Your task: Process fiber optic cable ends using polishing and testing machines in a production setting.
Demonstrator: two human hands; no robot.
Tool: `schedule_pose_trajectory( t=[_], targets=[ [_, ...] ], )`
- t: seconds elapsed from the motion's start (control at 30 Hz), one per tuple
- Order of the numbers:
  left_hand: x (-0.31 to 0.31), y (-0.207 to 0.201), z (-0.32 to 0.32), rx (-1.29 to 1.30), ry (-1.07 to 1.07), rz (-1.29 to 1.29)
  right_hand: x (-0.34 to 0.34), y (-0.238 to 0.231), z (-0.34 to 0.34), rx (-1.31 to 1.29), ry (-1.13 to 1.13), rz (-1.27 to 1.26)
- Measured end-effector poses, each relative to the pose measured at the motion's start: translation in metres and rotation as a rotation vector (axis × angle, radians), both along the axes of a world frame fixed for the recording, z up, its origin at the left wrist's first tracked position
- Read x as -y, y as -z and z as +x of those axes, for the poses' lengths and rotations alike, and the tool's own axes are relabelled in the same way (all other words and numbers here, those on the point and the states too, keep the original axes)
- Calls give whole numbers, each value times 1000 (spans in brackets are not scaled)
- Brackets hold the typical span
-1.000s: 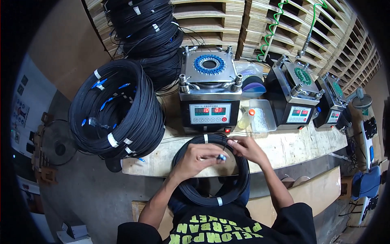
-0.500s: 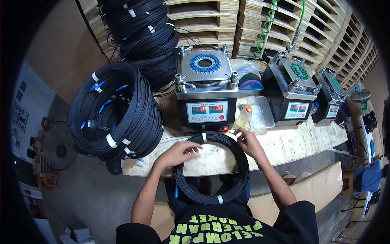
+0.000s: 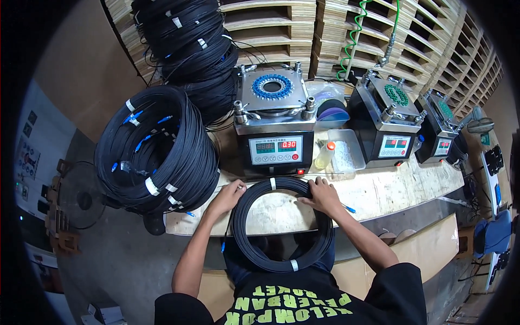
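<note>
A black cable coil point(image 3: 236, 230) with white tape bands lies over the table's front edge, its lower part above my lap. At its upper left, my left hand point(image 3: 226, 198) has its fingers closed in a pinch; whatever is between them is hidden. My right hand point(image 3: 323, 198) grips the coil's upper right side, fingers over the strands and thumb toward the inside. One blue connector point(image 3: 223, 247) hangs beside the coil's left edge. Another blue connector point(image 3: 349, 209) sticks out beside my right wrist.
Taped cable coils point(image 3: 189, 157) are stacked at left, more behind. Ahead stands a polishing machine point(image 3: 276, 146) with a lit display; two similar machines point(image 3: 392, 141) stand right. A red-capped bottle point(image 3: 325, 156) and a clear plastic tub point(image 3: 356, 162) sit between them on the wooden table point(image 3: 379, 189).
My left hand has moved left, from over the coil's opening to its outer edge, and closed. My right hand has come down onto the coil. A blue connector now shows by my right wrist.
</note>
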State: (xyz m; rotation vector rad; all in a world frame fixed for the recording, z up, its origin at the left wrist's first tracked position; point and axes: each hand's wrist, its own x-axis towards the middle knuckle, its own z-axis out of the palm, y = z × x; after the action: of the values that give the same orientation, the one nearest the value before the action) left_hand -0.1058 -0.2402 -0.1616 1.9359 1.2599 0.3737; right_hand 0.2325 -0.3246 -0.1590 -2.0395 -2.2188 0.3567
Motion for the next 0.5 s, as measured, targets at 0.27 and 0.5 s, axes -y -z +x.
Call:
schedule_pose_trajectory(
  t=[0.27, 0.5],
  targets=[
    [12, -22, 28, -190, -5, 109, -15, 17, -7, 90, -3, 10],
    [32, -10, 45, -488, -22, 264, -9, 24, -8, 71, 38, 133]
  ],
)
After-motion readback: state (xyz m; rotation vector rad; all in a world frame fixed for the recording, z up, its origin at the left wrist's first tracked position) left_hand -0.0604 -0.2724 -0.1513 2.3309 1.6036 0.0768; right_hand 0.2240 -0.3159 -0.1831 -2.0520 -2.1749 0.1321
